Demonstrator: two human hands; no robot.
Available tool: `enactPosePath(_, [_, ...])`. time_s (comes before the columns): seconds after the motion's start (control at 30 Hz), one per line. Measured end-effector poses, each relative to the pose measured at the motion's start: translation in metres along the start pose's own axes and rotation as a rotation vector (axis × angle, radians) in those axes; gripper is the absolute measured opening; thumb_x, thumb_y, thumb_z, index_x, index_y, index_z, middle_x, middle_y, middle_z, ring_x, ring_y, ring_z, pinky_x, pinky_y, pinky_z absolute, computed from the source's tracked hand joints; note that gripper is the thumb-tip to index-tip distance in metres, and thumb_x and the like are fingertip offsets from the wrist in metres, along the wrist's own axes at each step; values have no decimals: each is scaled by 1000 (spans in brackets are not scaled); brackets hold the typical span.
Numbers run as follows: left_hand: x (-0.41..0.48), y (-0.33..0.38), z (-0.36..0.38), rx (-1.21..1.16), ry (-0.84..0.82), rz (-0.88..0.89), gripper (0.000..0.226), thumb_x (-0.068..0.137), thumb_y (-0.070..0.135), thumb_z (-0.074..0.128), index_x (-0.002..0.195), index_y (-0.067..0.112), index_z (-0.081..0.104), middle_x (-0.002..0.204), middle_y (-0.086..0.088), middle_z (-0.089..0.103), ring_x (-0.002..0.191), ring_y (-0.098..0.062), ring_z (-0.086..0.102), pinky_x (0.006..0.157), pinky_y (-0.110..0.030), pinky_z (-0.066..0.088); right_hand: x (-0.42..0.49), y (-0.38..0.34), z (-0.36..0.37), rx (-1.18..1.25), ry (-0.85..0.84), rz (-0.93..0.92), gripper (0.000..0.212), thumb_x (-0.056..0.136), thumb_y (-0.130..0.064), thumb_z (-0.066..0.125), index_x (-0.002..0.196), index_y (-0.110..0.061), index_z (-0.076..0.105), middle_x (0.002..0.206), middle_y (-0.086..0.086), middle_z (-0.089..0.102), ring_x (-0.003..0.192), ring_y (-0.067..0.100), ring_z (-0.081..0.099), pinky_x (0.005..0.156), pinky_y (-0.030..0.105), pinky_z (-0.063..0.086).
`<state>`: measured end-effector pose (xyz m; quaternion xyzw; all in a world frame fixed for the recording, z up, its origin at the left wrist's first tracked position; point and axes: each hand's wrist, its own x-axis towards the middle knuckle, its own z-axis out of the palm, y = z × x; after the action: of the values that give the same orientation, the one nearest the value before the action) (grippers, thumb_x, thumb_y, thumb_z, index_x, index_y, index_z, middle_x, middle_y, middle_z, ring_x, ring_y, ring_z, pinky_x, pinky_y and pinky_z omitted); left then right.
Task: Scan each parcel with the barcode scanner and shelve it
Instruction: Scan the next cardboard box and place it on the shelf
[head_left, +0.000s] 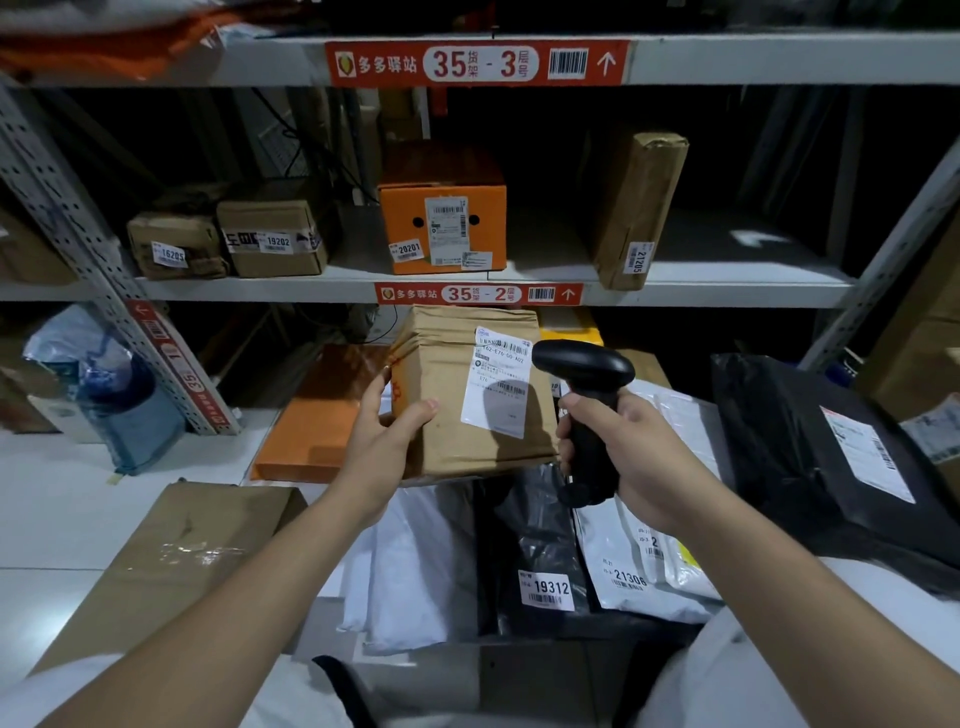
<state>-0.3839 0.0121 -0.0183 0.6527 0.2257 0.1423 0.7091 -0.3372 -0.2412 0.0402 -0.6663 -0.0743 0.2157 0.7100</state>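
Parcel: a brown cardboard box is held up in front of the shelving, its top edge just under the red shelf tag 35-2. It is gripped at its left edge by the left hand, with the thumb curled over the front face and the fingers behind. A white shipping label is seen on the front face, upper right, partly shaded.

The barcode scanner is gripped by its handle in the right hand, fingers wrapped round. Its head is just beside the parcel's right edge, aimed at the label.

On the shelf above the tag, box 16205 and box 19202 are set side by side at left. The orange box 20201 is placed at the front edge, centre. The tall parcel 21205 stands upright. Bare shelf is noted between the orange box and the tall parcel, and more to the right of the tall parcel.

Below the hands, a black bag 19312 and a white bag 21306 lie overlapped. A flat cardboard sheet lies at left.
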Motion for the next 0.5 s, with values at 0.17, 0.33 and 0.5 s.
enactPosePath(0.17, [2, -1, -2, 10, 7, 28, 75, 94, 29, 75, 157, 38, 35, 125, 20, 60, 109, -7, 66, 73, -23, 58, -1, -3, -1, -7, 12, 20, 21, 107, -20, 58, 94, -3, 58, 74, 14, 59, 60, 25, 56, 58, 33, 52])
enactPosePath(0.33, [3, -1, -4, 20, -10, 13, 75, 93, 33, 76, 156, 42, 35, 123, 21, 61, 112, -12, 67, 74, -27, 60, 0, -3, -1, -5, 16, 15, 18, 105, -17, 59, 90, -7, 59, 78, 14, 61, 63, 24, 57, 70, 43, 51])
enactPosePath(0.5, [5, -4, -4, 22, -7, 18, 75, 92, 32, 77, 154, 44, 38, 126, 20, 62, 113, -10, 67, 78, -28, 59, -3, -5, -1, 1, 25, 14, 18, 105, -16, 59, 90, -7, 58, 76, 12, 61, 63, 25, 56, 67, 41, 52])
